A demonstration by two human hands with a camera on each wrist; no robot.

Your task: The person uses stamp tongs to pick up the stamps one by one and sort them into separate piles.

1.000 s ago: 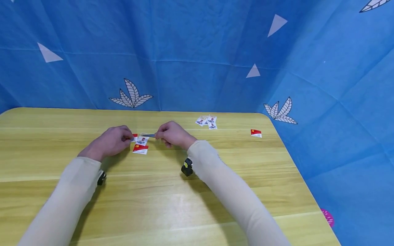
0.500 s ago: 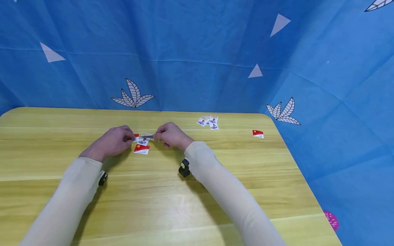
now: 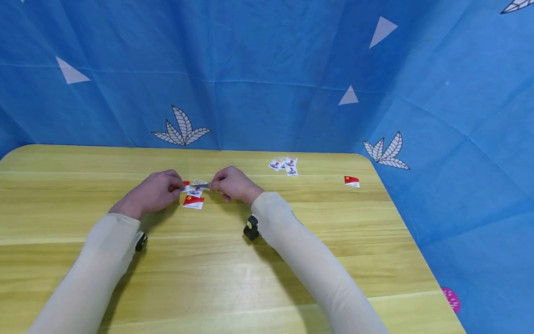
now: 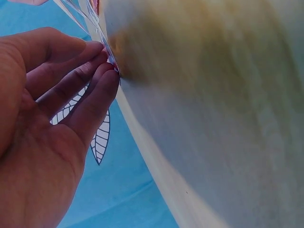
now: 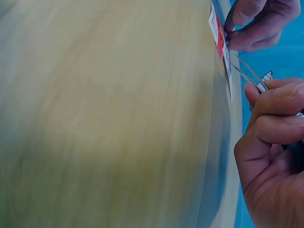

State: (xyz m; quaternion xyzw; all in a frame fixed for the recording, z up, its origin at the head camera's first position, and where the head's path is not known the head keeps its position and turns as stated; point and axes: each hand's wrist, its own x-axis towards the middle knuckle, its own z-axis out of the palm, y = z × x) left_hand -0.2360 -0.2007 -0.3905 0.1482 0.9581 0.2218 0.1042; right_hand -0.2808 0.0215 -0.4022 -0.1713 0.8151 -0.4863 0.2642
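Observation:
My left hand (image 3: 156, 192) pinches a small red-and-white stamp (image 3: 186, 186) between thumb and fingertips at the left of a little group. In the left wrist view its fingertips (image 4: 111, 71) meet at the stamp's edge, close over the table. From the other side, my right hand (image 3: 235, 183) grips thin metal tweezers (image 3: 200, 186), their tips pointing left over the group. The two prongs stand slightly apart in the right wrist view. Under the tweezers lies a pale stamp with a printed picture (image 3: 194, 191). A red stamp with a yellow emblem (image 3: 193, 202) lies just in front of it.
Several overlapping pale stamps (image 3: 285, 165) lie near the table's back edge, right of my hands. One more red-and-white stamp (image 3: 352, 181) lies alone farther right. A blue patterned cloth (image 3: 267, 102) hangs behind the wooden table (image 3: 233, 269) and along its right side.
My right hand has shifted slightly left with the tweezers, bringing their tips nearer my left fingertips. The left hand keeps its place at the stamp; the whole view drifts a little.

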